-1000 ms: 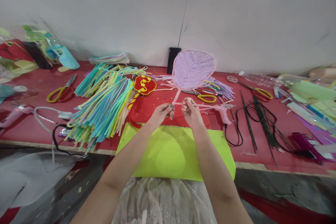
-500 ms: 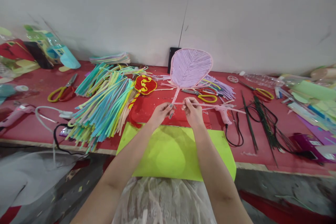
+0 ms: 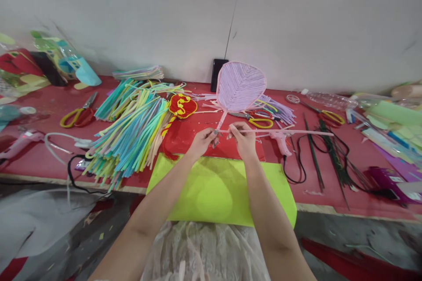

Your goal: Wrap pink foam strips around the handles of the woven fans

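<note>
My left hand [image 3: 203,141] pinches the lower handle of a lilac, leaf-shaped fan [image 3: 242,86] made of pipe cleaners, with a pink edge and pink-wrapped handle. The fan stands up above my hands, tilted slightly right. In my right hand [image 3: 243,139], closed between thumb and finger, is a pink pipe cleaner [image 3: 290,131]. One end of it meets the fan's handle at my left fingertips; the long free end stretches out to the right. A pink glue gun [image 3: 281,142] lies beyond and right of my right hand.
A yellow-green sheet [image 3: 214,191] hangs over the front edge below my forearms. Multicoloured pipe cleaners [image 3: 132,129] are heaped on the left, beside a small red-and-yellow fan [image 3: 183,106]. Scissors [image 3: 255,120] lie behind my right hand. Green stems [image 3: 332,158] and cords lie at right.
The free end of the pink pipe cleaner has swung out straighter and reaches farther right. The fan has shifted and turned slightly. Both hands stay nearly in place.
</note>
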Demonstrator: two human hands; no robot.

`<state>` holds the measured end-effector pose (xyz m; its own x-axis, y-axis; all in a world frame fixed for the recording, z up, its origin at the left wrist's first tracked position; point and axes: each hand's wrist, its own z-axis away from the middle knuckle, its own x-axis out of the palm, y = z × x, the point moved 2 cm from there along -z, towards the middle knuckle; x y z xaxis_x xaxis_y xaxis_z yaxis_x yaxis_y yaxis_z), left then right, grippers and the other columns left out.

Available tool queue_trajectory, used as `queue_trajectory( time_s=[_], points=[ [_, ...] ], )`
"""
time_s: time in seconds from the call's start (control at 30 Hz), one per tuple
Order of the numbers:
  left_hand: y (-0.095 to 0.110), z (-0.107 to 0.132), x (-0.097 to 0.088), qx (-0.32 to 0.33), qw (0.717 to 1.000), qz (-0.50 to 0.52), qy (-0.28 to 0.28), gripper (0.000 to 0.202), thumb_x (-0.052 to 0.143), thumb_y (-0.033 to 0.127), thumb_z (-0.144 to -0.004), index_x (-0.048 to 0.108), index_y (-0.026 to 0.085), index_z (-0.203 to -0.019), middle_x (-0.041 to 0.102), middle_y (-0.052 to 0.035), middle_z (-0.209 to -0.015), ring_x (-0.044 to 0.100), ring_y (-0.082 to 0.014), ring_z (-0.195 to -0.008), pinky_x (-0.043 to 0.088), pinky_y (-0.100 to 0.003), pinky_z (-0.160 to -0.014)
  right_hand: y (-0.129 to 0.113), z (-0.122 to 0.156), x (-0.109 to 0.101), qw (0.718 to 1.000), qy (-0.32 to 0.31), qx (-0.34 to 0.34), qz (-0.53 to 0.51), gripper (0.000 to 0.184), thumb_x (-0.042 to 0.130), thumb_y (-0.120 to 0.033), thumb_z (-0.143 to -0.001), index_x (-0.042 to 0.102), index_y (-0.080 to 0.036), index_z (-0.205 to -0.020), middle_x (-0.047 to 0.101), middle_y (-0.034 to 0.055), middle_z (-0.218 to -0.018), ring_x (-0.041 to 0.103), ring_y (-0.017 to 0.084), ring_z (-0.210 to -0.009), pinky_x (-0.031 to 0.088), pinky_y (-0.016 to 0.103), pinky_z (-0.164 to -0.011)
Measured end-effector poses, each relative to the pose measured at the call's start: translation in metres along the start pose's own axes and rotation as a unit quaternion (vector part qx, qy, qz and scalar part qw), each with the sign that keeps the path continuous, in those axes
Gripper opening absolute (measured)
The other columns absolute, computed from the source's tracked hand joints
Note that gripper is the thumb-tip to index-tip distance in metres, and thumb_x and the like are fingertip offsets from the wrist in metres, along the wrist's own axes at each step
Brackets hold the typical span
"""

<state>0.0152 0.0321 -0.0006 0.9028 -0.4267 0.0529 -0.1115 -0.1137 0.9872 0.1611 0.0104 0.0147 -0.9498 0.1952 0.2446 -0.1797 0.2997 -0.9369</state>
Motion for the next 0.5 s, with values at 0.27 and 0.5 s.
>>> queue_trajectory(
  time_s=[0.27, 0.5],
  points=[
    [-0.0001, 0.0001, 0.0002, 0.012, 1.000, -0.024, -0.003, 0.037, 0.050, 0.050, -0.079, 0.052, 0.014, -0.069, 0.052, 0.0024, -0.056, 0.047, -0.0062, -0.047, 0.038, -0.020, -0.051, 0.0028, 0.0008, 0.0034, 1.000, -0.005, 0.023, 0.015, 0.020, 0.069, -0.036, -0.066, 0.060, -0.020, -0.075, 0.055, -0.0047, -0.059, 0.050, 0.007, -0.049, 0.043, 0.021, -0.049],
    [-0.0003, -0.0002, -0.0015, 0.006, 1.000, -0.020, 0.009, 0.036, 0.049, 0.050, -0.079, 0.053, 0.014, -0.072, 0.052, 0.0025, -0.057, 0.046, -0.0064, -0.048, 0.038, -0.021, -0.051, 0.0052, 0.0023, 0.0028, 0.998, -0.024, 0.065, 0.001, 0.020, 0.071, -0.035, -0.064, 0.061, -0.019, -0.072, 0.058, -0.0043, -0.059, 0.053, 0.007, -0.049, 0.046, 0.021, -0.051]
  ],
)
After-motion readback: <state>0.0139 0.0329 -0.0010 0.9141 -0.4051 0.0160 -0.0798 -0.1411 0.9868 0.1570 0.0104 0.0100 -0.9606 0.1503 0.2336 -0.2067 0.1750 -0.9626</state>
